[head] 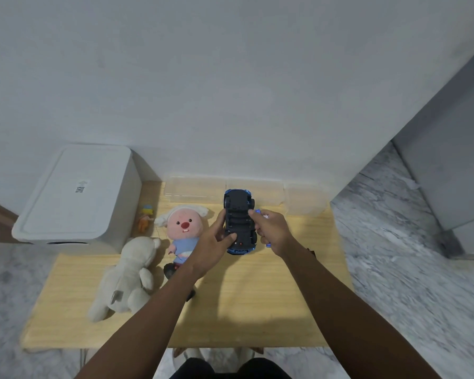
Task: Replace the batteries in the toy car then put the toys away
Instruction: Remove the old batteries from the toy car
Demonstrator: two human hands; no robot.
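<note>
Left hand (216, 237) gripping upturned blue plastic toy car (239, 221) above far half of light wooden bench (257, 310), right hand (271, 231) curled round small blue-and-white batteries (261, 213), thumb touching car's side, pink-faced plush doll (184, 228) beside.

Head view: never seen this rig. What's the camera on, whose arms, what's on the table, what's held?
There is no robot. One wide-angle camera sits on a person's head, looking forward and down, so the two arms are that person's own.

The left hand grips a blue toy car, turned underside up above a low wooden table. The right hand touches the car's other side and holds small blue and white items, probably batteries, too small to tell.

On the table lie a white plush toy, a pink-faced plush doll, a small orange figure, clear plastic boxes at the back, and a white lidded bin at the left.
</note>
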